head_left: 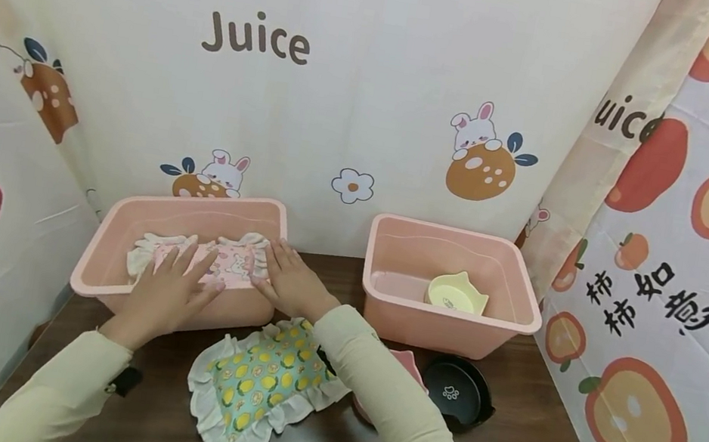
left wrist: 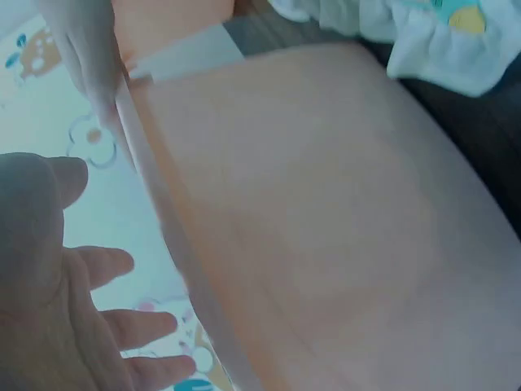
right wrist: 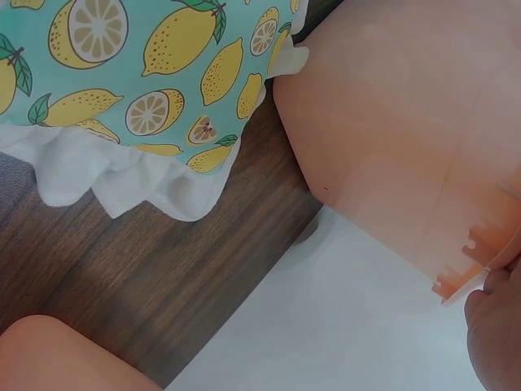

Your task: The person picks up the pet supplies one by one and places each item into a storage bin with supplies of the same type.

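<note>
A pink patterned cloth with white ruffles (head_left: 231, 264) lies inside the left pink bin (head_left: 181, 206). My left hand (head_left: 168, 292) is over the bin's near rim, its fingers spread toward the cloth. In the left wrist view the fingers of the left hand (left wrist: 49, 285) extend above the rim. My right hand (head_left: 293, 281) rests at the bin's right end, fingers extended over the cloth's ruffled edge; whether they press it I cannot tell. A ruffled lemon-print cloth (head_left: 262, 375) lies on the table in front of the bin, partly beneath my right forearm.
The right pink bin (head_left: 455, 236) holds a pale yellow cat-eared dish (head_left: 456, 293). In front of it, a black dish with a paw print (head_left: 456, 389) sits beside a pink dish (head_left: 409, 363), partly hidden by my right sleeve. Printed curtains (head_left: 363, 115) border the wooden table.
</note>
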`<state>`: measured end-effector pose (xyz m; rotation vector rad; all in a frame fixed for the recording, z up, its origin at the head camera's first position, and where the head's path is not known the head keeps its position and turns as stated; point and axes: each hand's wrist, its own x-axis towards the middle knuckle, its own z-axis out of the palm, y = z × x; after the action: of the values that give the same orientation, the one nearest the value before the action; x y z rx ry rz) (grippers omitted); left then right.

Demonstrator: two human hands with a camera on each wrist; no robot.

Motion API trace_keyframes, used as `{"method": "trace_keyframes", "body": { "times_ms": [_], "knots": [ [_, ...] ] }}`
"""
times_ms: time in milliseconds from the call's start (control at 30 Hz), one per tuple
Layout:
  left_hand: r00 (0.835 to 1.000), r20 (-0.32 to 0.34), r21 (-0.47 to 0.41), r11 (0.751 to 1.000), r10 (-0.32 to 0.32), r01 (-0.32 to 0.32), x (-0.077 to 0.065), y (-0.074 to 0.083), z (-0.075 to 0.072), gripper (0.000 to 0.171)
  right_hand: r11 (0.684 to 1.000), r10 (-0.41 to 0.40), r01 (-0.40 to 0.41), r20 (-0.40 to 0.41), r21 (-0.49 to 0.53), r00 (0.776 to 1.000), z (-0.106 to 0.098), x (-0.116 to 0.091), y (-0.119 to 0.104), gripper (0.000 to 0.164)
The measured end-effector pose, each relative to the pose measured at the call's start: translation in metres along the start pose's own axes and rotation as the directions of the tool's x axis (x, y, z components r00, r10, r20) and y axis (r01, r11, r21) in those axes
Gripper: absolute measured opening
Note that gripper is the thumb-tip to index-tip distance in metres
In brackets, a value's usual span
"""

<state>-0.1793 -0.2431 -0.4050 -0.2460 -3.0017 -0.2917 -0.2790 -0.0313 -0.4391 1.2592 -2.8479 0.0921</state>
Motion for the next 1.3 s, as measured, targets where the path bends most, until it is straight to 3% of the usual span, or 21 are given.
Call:
{"method": "trace_keyframes", "body": {
  "times_ms": [133, 333, 567, 767, 1000, 1300],
  "knots": [
    [1.000, 0.002, 0.015, 1.000, -0.006, 0.006, -0.015, 0.012, 0.004, 0.067, 1.000, 0.000, 0.000, -0.001, 0.013, 1.000, -0.002, -0.001, -0.001, 0.067],
    [0.994, -0.101, 0.080, 0.996, 0.039, -0.031, -0.036, 0.027, 0.016, 0.064, 1.000, 0.001, -0.001, 0.001, 0.022, 1.000, -0.004, -0.002, -0.002, 0.066],
    [0.988, -0.132, 0.126, 0.990, 0.075, -0.058, -0.056, 0.041, 0.038, 0.067, 1.000, -0.002, 0.002, -0.017, 0.012, 1.000, 0.000, -0.002, 0.000, 0.067],
    [0.976, -0.193, 0.171, 0.983, 0.104, -0.071, -0.066, 0.051, 0.059, 0.069, 1.000, -0.006, 0.006, -0.027, 0.003, 1.000, 0.001, -0.002, 0.000, 0.067],
    [0.992, -0.112, 0.122, 0.991, 0.062, -0.048, -0.074, 0.060, 0.088, 0.068, 1.000, -0.003, 0.003, -0.015, 0.000, 1.000, 0.001, -0.001, 0.000, 0.068],
    [0.996, -0.065, 0.053, 0.997, 0.056, -0.052, -0.081, 0.064, 0.126, 0.078, 1.000, 0.004, -0.003, -0.001, 0.005, 1.000, 0.004, 0.001, 0.002, 0.069]
  ]
}}
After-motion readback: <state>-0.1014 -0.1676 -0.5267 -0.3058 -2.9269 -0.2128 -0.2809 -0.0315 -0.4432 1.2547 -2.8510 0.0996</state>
